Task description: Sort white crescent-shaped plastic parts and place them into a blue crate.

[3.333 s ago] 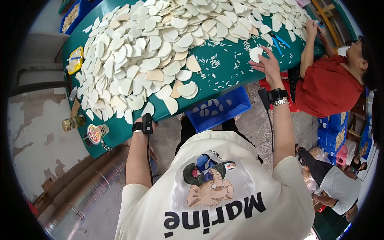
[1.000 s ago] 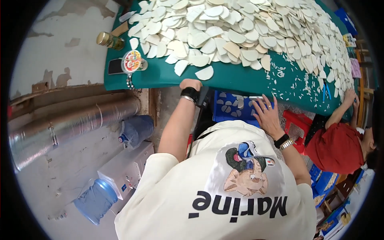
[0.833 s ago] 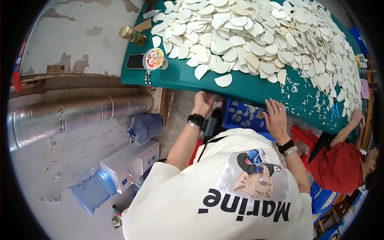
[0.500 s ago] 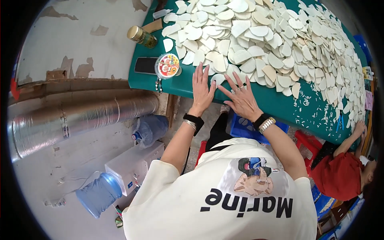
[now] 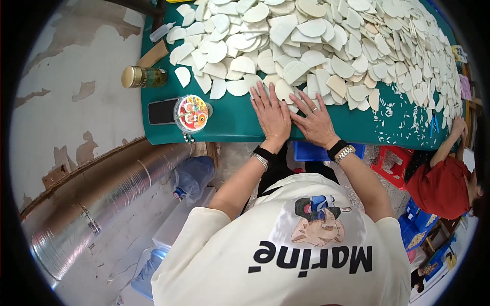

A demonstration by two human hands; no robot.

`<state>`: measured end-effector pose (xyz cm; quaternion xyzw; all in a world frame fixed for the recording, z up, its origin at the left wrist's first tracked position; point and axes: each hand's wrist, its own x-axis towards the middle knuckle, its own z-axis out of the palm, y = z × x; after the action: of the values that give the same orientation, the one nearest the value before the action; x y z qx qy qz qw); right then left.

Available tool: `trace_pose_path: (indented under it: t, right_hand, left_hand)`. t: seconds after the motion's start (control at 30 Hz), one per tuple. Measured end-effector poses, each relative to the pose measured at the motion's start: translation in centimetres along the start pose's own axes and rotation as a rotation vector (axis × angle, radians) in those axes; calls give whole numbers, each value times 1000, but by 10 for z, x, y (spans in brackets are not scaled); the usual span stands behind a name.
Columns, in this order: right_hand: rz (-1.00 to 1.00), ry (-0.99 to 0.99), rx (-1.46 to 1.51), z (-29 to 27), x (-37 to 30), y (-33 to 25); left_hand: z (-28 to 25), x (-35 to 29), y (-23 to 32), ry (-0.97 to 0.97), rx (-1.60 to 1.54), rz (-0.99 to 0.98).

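A broad heap of flat, whitish half-round pieces [image 5: 311,28] covers much of the green table [image 5: 229,120]. At the heap's near edge, my left hand [image 5: 271,115] rests palm down, fingers stretched out and tips on the nearest pieces. Close beside it, my right hand [image 5: 314,122] lies with spread fingers, also touching the front pieces. Neither hand grips anything. What lies under the palms is hidden. To the left of my hands stands a round cup with a colourful lid [image 5: 194,113], next to a dark phone [image 5: 161,111].
A gold-lidded jar [image 5: 144,77] and a small clear bottle [image 5: 162,31] sit at the table's left side. White scraps [image 5: 390,120] and blue tweezers [image 5: 434,125] lie at the right. A co-worker in red [image 5: 441,188] sits there. A blue crate [image 5: 326,151] is under the table.
The view has shifted, so the table sits lower and further left. My hands have come closer together and lie over the front pieces. Both stay open.
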<state>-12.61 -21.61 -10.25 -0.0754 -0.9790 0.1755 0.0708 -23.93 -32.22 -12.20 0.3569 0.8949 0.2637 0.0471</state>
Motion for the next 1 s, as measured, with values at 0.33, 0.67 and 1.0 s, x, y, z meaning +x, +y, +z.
trace_pose_path:
  t: [0.33, 0.67, 1.0]
  right_hand:
    - [25, 30, -57, -20, -61, 31]
    - [210, 106, -16, -24, -130, 41]
    - [302, 98, -35, -42, -179, 21]
  left_hand:
    - [24, -26, 57, -75, -169, 87]
    - [57, -49, 107, -147, -230, 236]
    - [36, -63, 104, -300, -513, 421]
